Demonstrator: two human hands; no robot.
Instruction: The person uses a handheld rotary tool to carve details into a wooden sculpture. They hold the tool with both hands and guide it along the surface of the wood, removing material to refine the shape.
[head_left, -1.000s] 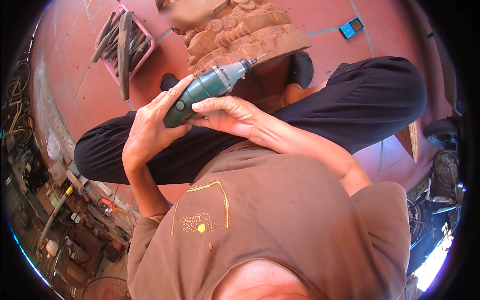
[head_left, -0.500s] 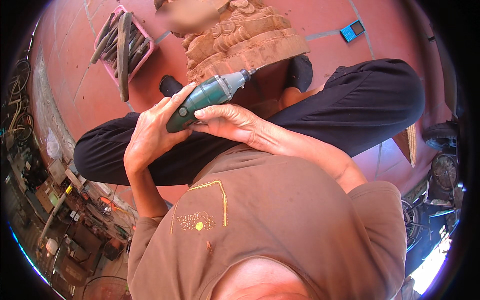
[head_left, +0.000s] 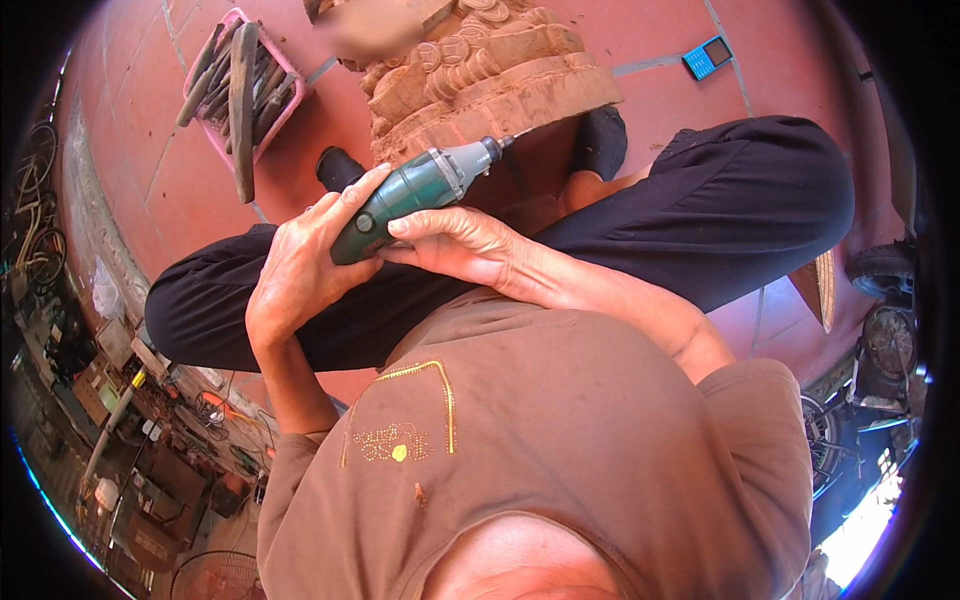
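I hold a green and grey rotary tool (head_left: pixel 408 198) in front of my lap, tilted, its thin bit pointing up and to the right. My left hand (head_left: pixel 308 262) wraps the body from the left, one finger stretched along its upper side. From the right, my right hand (head_left: pixel 455 245) holds the rear end, thumb on the casing and the other fingers partly hidden beneath. Beyond the tool stands a carved brown wooden piece (head_left: pixel 490 80) with coin-like round reliefs. The bit's tip shows close to its lower edge; whether they touch I cannot tell.
A pink basket (head_left: pixel 293 98) full of long-handled hand tools sits at the far left on red floor tiles. At the far right lies a blue keypad phone (head_left: pixel 707 58). My crossed legs frame the work. Clutter lines the left side; a wheel (head_left: pixel 822 440) shows at right.
The view has shifted very slightly. Both hands keep the same grip on the rotary tool, and the wooden piece stays in place.
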